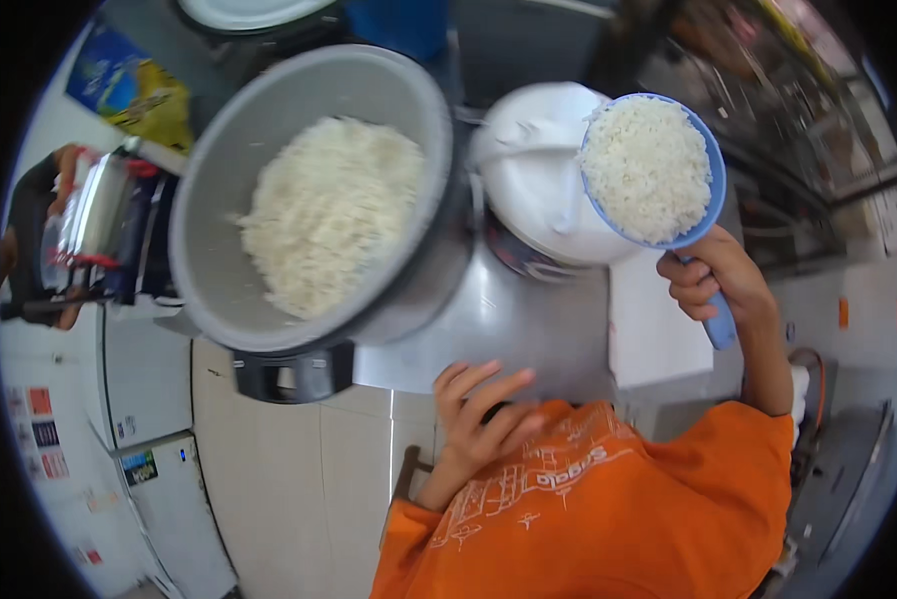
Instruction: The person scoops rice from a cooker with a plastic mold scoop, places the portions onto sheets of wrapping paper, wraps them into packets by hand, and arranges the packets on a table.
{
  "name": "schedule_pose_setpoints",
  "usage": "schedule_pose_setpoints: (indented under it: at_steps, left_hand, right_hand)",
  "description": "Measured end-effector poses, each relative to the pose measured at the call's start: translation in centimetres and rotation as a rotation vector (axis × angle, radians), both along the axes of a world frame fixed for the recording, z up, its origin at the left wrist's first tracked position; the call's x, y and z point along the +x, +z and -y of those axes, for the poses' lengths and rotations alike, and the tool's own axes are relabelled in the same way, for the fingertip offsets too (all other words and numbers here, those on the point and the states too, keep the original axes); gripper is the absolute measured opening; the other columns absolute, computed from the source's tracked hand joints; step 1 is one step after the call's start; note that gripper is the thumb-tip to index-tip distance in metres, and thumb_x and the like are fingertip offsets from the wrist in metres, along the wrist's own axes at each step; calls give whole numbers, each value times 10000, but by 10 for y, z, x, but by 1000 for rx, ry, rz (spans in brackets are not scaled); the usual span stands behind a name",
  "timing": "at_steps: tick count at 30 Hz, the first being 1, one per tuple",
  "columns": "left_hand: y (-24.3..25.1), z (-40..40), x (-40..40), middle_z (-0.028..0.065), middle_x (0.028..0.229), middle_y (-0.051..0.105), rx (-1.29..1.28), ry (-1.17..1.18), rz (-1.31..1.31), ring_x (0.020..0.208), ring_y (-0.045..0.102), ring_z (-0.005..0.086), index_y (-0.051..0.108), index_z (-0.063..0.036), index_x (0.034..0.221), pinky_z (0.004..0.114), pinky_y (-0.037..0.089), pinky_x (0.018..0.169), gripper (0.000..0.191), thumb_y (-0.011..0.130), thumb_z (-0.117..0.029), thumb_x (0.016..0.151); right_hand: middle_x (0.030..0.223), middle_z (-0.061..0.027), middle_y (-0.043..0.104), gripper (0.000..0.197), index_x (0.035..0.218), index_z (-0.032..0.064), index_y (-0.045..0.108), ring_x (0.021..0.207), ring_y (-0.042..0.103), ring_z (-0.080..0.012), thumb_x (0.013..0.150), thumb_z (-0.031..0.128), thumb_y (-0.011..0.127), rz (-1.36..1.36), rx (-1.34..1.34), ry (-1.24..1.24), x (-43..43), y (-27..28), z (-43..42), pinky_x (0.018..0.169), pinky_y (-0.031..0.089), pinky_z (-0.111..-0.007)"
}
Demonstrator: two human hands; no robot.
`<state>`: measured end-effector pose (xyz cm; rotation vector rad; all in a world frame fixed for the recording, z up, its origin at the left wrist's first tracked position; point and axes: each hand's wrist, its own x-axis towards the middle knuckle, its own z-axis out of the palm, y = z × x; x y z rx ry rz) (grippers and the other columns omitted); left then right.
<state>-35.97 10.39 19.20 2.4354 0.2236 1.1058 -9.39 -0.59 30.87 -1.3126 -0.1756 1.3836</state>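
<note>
My right hand grips the blue handle of a round scoop, raised in front of a white-lidded container. Cooked white rice fills the scoop in a mound. My left hand is held near the front edge of the metal table, fingers apart and with nothing in it. On the left stands a large rice cooker with a grey inner pot and a black side handle. More cooked rice lies heaped in the pot, with a few grains stuck to its wall.
Beside the cooker is a container with a white handled lid. A white box or board lies on the metal table. Plastic packets and a sealing machine are at far left, with another person behind. A white refrigerator stands lower left.
</note>
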Motion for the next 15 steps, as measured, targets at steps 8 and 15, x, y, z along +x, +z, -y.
schedule_pose_setpoints:
  at_steps: [8,15]
  left_hand:
    - [-100,140,141,85,1141,546,-602,-657,-466,1086,496,270,590,-73,1014,385,402,921,270,637,-171,767]
    - [-175,232,191,126,1232,499,31,-607,-536,1146,474,273,536,-12,1126,367,407,950,407,596,-132,742]
  right_hand:
    - [549,68,296,169,1020,100,408,384,270,-13,882,160,486,268,-269,-495,38,-112,169,320,255,-189]
    - [538,-13,394,227,1049,94,437,441,502,-133,848,144,528,1308,-570,-391,35,-218,228,395,409,-275]
